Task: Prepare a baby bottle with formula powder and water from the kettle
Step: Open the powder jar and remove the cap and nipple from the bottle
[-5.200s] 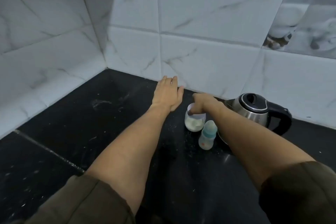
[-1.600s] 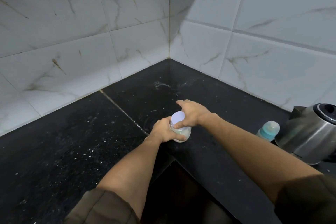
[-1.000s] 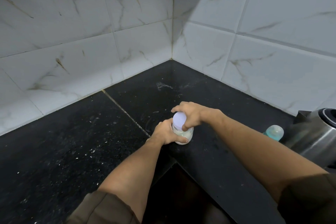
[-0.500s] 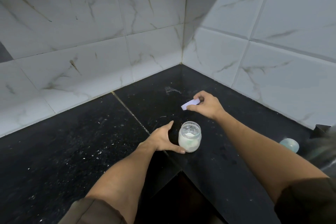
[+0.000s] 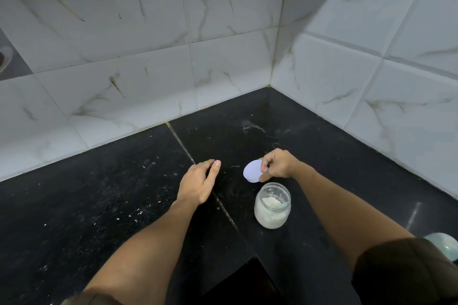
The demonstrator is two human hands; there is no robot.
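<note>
Dim, cool light here, soft and even across the pale wall tiles [image 5: 138, 39], with a grey shadow band running down the corner on the right-hand wall. The black tabletop [image 5: 99, 205] swallows most of it, giving back only a faint streak of glare at the far right. Wide-angle bending curves the tile lines near the edges. The centre is reasonably sharp; the lower corners smear, and the sleeve [image 5: 401, 272] looks soft.

Bare forearms, dark olive-brown sleeves [image 5: 406, 272]
</note>
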